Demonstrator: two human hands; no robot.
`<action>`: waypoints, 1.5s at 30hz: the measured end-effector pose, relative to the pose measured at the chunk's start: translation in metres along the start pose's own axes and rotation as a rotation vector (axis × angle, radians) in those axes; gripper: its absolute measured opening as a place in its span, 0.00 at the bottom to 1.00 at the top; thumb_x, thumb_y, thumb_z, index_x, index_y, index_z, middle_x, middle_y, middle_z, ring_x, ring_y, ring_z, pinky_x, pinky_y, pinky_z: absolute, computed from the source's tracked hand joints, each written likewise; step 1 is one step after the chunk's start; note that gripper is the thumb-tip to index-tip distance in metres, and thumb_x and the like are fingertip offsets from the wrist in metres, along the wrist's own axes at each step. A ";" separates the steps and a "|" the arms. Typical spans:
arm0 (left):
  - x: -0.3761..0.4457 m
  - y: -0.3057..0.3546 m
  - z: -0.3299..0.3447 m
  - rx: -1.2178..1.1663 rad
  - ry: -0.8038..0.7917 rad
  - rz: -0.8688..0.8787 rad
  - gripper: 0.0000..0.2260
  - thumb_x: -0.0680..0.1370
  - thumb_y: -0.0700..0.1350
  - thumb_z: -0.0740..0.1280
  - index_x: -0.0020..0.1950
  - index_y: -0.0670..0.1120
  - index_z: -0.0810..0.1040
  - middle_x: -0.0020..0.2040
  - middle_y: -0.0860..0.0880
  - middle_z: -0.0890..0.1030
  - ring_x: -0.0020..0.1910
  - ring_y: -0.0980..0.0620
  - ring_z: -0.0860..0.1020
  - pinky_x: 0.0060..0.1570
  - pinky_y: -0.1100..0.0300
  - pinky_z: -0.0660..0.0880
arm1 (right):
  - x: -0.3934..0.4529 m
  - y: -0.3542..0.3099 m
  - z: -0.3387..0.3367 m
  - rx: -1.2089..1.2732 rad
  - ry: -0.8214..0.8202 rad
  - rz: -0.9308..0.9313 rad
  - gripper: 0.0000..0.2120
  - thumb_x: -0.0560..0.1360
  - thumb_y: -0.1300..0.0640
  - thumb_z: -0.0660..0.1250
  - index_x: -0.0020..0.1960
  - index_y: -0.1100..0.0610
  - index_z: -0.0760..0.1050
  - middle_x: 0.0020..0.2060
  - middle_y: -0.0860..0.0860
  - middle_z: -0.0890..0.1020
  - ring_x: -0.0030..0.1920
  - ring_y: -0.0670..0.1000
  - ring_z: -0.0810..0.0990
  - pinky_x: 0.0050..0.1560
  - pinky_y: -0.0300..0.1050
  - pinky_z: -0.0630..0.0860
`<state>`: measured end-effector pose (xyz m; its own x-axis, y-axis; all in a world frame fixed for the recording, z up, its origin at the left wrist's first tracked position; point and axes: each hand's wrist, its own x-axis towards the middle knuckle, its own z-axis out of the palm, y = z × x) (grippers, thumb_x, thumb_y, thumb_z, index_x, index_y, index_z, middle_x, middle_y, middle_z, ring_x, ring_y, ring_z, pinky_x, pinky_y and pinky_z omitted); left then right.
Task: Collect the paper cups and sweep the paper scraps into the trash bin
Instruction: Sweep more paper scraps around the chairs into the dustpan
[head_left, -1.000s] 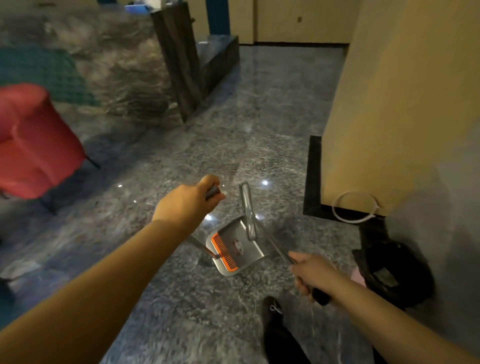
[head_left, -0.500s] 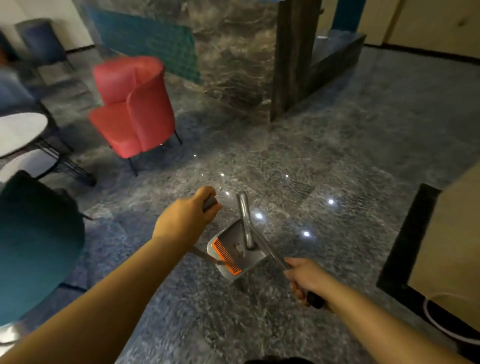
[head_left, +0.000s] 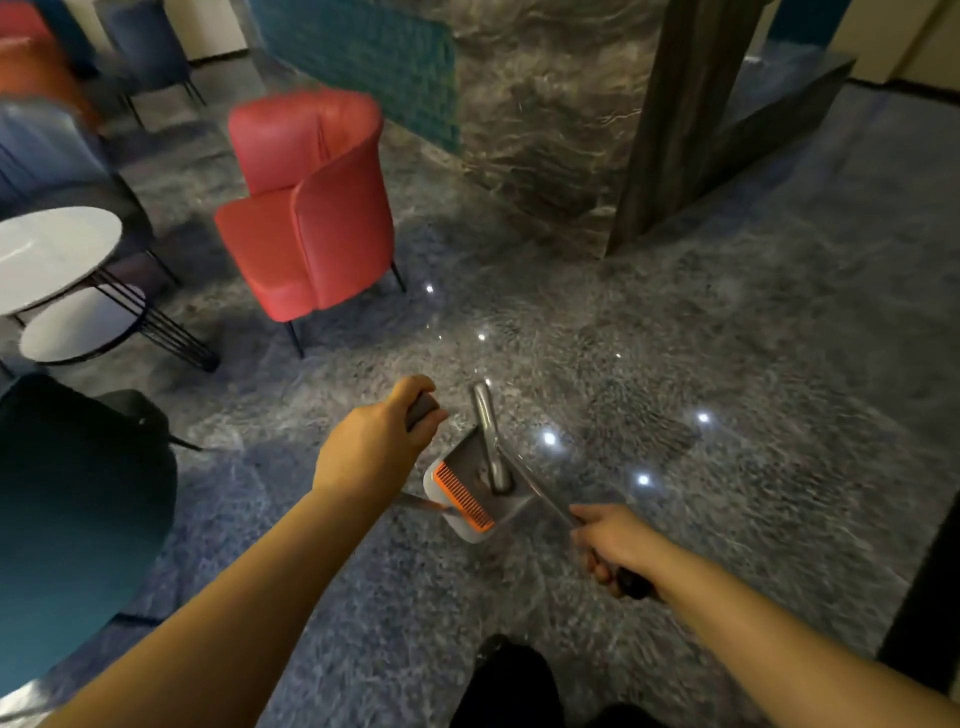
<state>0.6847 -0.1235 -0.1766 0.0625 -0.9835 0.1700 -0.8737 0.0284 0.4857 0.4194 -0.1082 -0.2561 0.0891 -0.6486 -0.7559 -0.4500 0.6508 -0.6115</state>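
Your left hand (head_left: 376, 449) is closed in a fist round the dark grip at the top of a handle (head_left: 422, 410), thumb side uppermost. A thin metal shaft shows below the wrist, running toward the dustpan (head_left: 470, 496); which tool that handle belongs to cannot be told for certain.

Your right hand (head_left: 615, 545) is curled round a second handle, a slim metal rod (head_left: 540, 491) ending in a dark grip (head_left: 631, 584) that sticks out behind the fingers. The rod slants up and left from the hand to the dustpan.

The dustpan is grey with an orange comb strip (head_left: 464, 496) along one edge. It hangs between your two hands, over the polished stone floor (head_left: 675, 364); whether it touches the floor cannot be told. A grey upright bar (head_left: 488, 436) rises from the pan's middle.

No paper cups, paper scraps or trash bin can be made out in this view. The pan's contents cannot be judged.

Surroundings: a red armchair (head_left: 311, 208) stands ahead and left, well apart from the dustpan. A round white table (head_left: 52, 254) on black wire legs stands further left, with a lower white shelf beneath. A dark teal chair (head_left: 72, 519) is at the near left. A dark wooden pillar (head_left: 675, 119) stands ahead right. Your dark shoe (head_left: 511, 680) shows at the bottom edge.
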 end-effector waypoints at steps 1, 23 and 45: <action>0.021 -0.003 0.004 -0.004 -0.005 -0.001 0.14 0.78 0.55 0.67 0.61 0.54 0.72 0.44 0.47 0.83 0.40 0.43 0.80 0.30 0.53 0.73 | 0.013 -0.017 -0.007 0.004 -0.001 0.014 0.21 0.80 0.63 0.57 0.71 0.50 0.67 0.19 0.50 0.71 0.17 0.46 0.68 0.20 0.33 0.63; 0.522 0.005 0.094 -0.041 0.164 -0.104 0.11 0.78 0.56 0.66 0.56 0.58 0.68 0.31 0.57 0.73 0.26 0.57 0.68 0.24 0.59 0.64 | 0.331 -0.400 -0.251 -0.176 -0.058 -0.066 0.19 0.79 0.65 0.52 0.66 0.55 0.71 0.26 0.53 0.67 0.21 0.46 0.65 0.23 0.32 0.60; 0.971 -0.141 0.108 -0.265 0.261 -0.285 0.10 0.75 0.48 0.70 0.53 0.54 0.72 0.37 0.55 0.77 0.36 0.50 0.73 0.34 0.58 0.63 | 0.668 -0.762 -0.289 -0.090 -0.060 -0.066 0.11 0.79 0.64 0.58 0.43 0.50 0.71 0.20 0.51 0.69 0.16 0.45 0.65 0.20 0.31 0.61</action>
<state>0.8163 -1.1019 -0.1729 0.4308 -0.8818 0.1918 -0.6530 -0.1580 0.7407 0.5651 -1.1520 -0.2276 0.1730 -0.6624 -0.7289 -0.5188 0.5678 -0.6392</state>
